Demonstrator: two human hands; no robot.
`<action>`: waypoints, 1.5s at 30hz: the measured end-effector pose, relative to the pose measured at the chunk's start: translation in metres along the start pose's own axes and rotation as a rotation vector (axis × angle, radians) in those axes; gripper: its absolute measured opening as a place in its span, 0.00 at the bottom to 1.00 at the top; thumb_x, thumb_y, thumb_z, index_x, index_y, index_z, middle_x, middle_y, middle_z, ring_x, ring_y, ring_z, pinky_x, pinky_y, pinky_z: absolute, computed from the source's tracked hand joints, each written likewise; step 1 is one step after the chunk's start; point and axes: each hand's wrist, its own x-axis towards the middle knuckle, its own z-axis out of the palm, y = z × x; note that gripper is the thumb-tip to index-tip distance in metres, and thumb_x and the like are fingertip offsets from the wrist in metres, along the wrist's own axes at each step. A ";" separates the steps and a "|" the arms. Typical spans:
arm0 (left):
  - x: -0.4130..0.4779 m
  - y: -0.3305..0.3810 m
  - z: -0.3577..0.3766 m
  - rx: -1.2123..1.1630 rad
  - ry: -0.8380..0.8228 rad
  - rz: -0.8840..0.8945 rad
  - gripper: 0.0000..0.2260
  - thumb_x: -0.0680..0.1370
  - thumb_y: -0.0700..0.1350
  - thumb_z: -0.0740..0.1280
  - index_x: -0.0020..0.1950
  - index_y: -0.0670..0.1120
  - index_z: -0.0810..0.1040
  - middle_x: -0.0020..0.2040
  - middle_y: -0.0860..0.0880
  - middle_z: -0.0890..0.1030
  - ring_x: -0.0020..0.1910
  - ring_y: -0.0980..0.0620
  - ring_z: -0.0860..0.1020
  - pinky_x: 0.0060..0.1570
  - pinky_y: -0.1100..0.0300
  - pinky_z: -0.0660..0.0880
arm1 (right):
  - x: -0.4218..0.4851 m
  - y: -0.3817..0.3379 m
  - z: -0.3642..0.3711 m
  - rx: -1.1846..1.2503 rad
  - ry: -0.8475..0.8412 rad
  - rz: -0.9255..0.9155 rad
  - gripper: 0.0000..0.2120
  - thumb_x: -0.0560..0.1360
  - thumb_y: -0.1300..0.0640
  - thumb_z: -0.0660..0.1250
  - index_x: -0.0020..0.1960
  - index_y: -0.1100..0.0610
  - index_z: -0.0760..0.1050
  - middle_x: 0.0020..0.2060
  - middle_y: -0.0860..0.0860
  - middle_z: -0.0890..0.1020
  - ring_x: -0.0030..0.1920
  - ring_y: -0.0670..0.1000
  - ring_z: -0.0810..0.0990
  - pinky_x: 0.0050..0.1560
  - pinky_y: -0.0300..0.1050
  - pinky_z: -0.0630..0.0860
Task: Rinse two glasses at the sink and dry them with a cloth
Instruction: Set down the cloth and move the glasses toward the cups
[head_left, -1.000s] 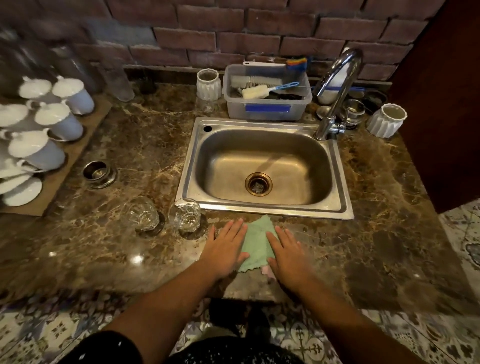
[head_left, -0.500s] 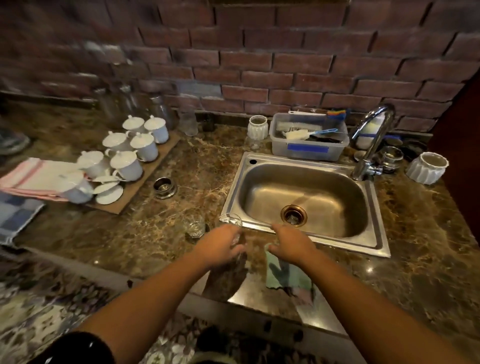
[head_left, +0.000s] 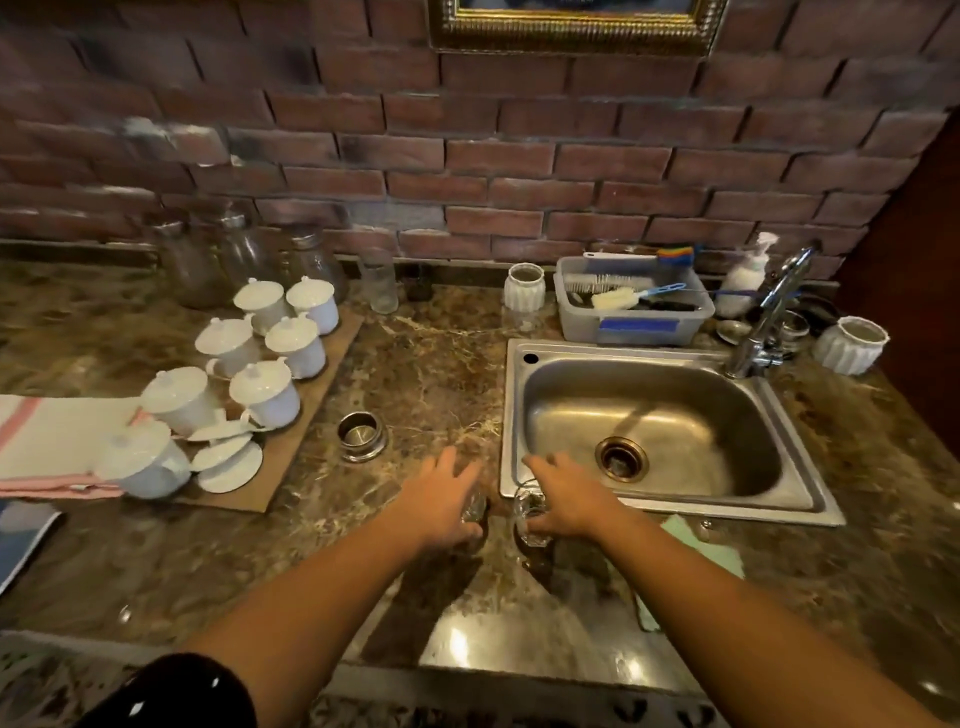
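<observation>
Gleaming brown marble counter (head_left: 441, 364), steel sink (head_left: 623, 349), brick wall (head_left: 519, 156) behind

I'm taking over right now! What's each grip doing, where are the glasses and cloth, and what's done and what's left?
Left grip: over the left glass, hold unclear.
Right grip: holds the right glass.
Both glasses are beside the front-left corner of the sink.
Green cloth: on the counter, right of the right arm.
Done: nothing that shows.
Left: rinse both glasses, then dry both.
</observation>
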 end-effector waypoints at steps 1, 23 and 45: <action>0.003 -0.003 0.002 0.007 -0.035 0.016 0.44 0.74 0.60 0.72 0.82 0.54 0.50 0.81 0.38 0.50 0.78 0.33 0.54 0.75 0.42 0.63 | 0.001 -0.004 0.002 0.003 -0.002 0.021 0.42 0.68 0.43 0.74 0.76 0.50 0.59 0.68 0.58 0.67 0.67 0.61 0.72 0.65 0.53 0.73; -0.010 -0.019 0.010 -0.141 -0.021 -0.081 0.35 0.72 0.52 0.76 0.75 0.54 0.64 0.71 0.43 0.65 0.70 0.38 0.68 0.67 0.46 0.72 | 0.010 -0.020 0.009 -0.049 -0.046 -0.031 0.36 0.68 0.45 0.75 0.71 0.50 0.64 0.63 0.57 0.71 0.63 0.59 0.74 0.61 0.51 0.76; -0.279 -0.207 0.014 -0.334 0.135 -0.712 0.35 0.72 0.56 0.75 0.76 0.55 0.65 0.68 0.41 0.69 0.66 0.38 0.73 0.63 0.49 0.75 | 0.006 -0.310 0.040 -0.243 -0.107 -0.636 0.38 0.69 0.48 0.75 0.74 0.51 0.62 0.68 0.57 0.71 0.64 0.58 0.74 0.59 0.49 0.75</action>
